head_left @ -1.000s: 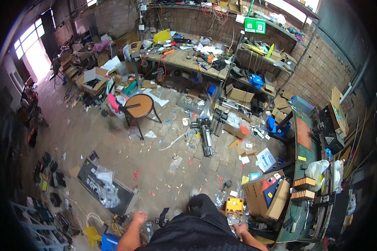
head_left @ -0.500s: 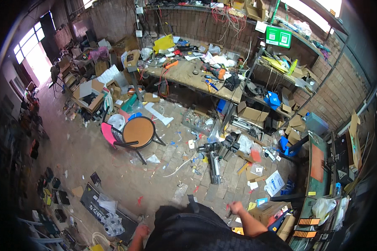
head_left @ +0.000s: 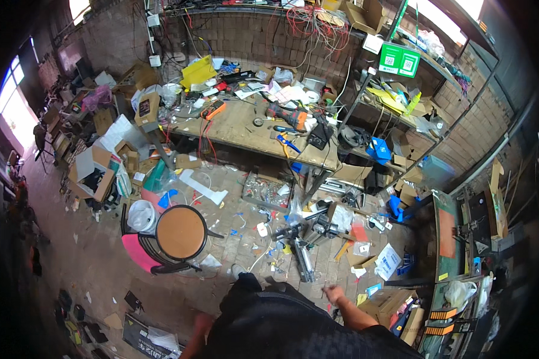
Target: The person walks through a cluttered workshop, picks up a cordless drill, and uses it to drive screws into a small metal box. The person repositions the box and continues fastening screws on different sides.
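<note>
My right hand hangs low in front of me at the right, its fingers curled. Whatever it may hold is too small to make out. The floor just beyond it holds a long dark and silver metal piece among litter. My left hand is low beside my dark clothes, smeared by motion, so its fingers cannot be read. Ahead of it stands a round stool with a brown top and black rim, nearest to that hand. A pink-backed chair stands against the stool. Neither hand touches the furniture.
Ahead is a cluttered workbench with an orange multimeter, a cordless power tool and blue-handled pliers. A white bucket stands by the stool. Cardboard boxes and a green-topped bench flank my right side.
I have moved forward, so the workbench and stool appear closer. One of my feet now shows beside the stool. Both hands stay low, with the left more blurred.
</note>
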A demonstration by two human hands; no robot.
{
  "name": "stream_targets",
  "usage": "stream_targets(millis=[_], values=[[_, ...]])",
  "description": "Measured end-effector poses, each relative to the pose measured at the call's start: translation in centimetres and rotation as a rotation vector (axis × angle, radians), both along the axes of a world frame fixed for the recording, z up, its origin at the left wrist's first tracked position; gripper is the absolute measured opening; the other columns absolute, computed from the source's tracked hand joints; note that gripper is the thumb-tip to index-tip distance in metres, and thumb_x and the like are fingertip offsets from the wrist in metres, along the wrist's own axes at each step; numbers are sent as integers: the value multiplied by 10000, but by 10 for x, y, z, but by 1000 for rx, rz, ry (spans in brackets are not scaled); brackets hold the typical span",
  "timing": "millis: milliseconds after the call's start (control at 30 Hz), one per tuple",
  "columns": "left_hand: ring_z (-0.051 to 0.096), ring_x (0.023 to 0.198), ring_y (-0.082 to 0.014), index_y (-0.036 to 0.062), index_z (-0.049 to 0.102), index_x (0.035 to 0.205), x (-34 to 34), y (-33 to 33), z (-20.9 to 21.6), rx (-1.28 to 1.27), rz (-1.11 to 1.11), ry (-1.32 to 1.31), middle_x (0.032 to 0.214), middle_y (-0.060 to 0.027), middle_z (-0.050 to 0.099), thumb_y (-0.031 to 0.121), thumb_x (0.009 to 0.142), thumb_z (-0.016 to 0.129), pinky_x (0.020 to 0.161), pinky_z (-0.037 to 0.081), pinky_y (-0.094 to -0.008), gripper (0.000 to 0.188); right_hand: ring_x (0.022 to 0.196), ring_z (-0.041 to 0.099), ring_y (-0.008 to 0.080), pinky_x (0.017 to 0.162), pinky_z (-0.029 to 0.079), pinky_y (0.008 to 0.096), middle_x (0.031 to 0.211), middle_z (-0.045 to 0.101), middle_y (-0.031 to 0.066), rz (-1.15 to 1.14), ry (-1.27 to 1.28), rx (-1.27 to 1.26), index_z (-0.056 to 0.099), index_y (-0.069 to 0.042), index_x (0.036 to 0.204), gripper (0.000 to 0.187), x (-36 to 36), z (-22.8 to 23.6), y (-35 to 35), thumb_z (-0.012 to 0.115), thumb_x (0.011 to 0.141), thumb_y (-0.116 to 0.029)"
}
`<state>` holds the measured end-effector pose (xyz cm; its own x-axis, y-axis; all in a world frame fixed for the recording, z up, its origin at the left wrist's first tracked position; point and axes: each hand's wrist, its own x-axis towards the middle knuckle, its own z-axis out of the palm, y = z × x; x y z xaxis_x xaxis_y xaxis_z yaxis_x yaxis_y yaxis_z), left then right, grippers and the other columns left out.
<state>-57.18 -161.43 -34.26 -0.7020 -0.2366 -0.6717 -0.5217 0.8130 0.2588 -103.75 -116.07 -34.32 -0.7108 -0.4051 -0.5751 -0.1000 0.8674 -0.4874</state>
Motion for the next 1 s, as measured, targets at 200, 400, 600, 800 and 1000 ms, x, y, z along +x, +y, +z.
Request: stream_targets(millis=[200, 400, 600, 800, 1000], values=[[689, 752, -208, 20, 723, 941, -147, -151, 85, 373, 536, 279, 860, -82, 724, 211, 953, 631, 687, 544, -377, 213, 1012, 696, 424, 873, 540, 493, 1044, 737, 236, 255, -244, 211, 764, -37, 984, 506, 67, -73, 32, 554, 955, -497], [701, 774, -289, 109, 728, 919, -239, -230, 86, 520, 1027, 534, 910, -84, 735, 269, 854, 695, 689, 558, -418, 176, 963, 706, 371, 821, 542, 478, 1004, 752, 204, 85, -95, 81, 759, -32, 972, 453, 27, -78, -51, 600, 929, -455], [700, 768, -335, 101, 738, 915, -284, -271, 70, 73, 103, 329, 892, -148, 723, 302, 911, 612, 674, 546, -425, 237, 730, 678, 301, 699, 516, 442, 781, 714, 181, -306, -268, 26, 713, 33, 912, 504, -86, -3, -207, 678, 924, -470], [668, 646, -220, 42, 703, 994, -301, -300, 82, 515, 918, 255, 779, -97, 695, 218, 964, 639, 537, 512, -346, 189, 628, 650, 281, 598, 496, 436, 691, 676, 139, -320, -367, 16, 702, -6, 811, 479, -202, -12, -284, 686, 906, -474], [665, 641, -186, 23, 675, 1149, -322, -349, 52, 513, 1378, 158, 849, -116, 709, 229, 984, 656, 537, 515, -314, 265, 506, 496, 142, 454, 375, 355, 648, 594, 19, -328, -284, -168, 679, -49, 834, 385, -316, 5, -346, 727, 936, -417]])
